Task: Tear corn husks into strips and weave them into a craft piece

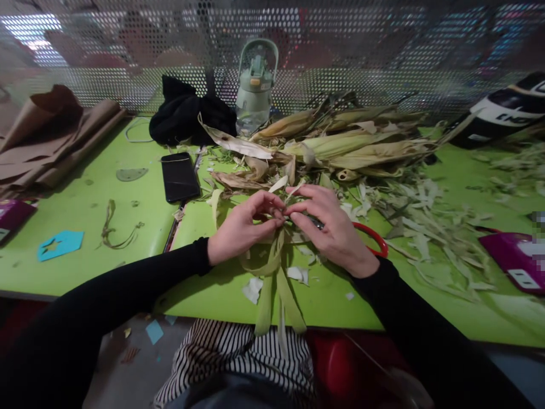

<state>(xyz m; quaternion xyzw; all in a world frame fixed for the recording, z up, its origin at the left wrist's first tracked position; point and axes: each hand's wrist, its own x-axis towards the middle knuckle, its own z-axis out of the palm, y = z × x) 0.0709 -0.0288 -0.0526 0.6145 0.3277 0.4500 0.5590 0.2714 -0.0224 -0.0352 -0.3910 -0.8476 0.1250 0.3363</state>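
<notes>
Both hands meet over the front middle of the green table. My left hand [249, 224] is closed, its fingertips pinching corn husk strips [267, 295] that hang down past the table's front edge. From the other side, my right hand [326, 227] pinches the same strips, its fingertips close to those of the left. The exact spot where the strips cross is partly hidden by the fingers. Behind the right hand lie scissors with red handles [380, 241], their blades mostly covered. White scraps [298, 275] lie below the hands.
Dried corn husks [340, 145] are piled behind the hands, with shredded strips [438, 227] to the right. A phone [180, 177], a black cloth [187, 113] and a pale green bottle [255, 91] stand or lie further back. Brown paper [46, 142] is at far left; a black bottle [498, 116] at right.
</notes>
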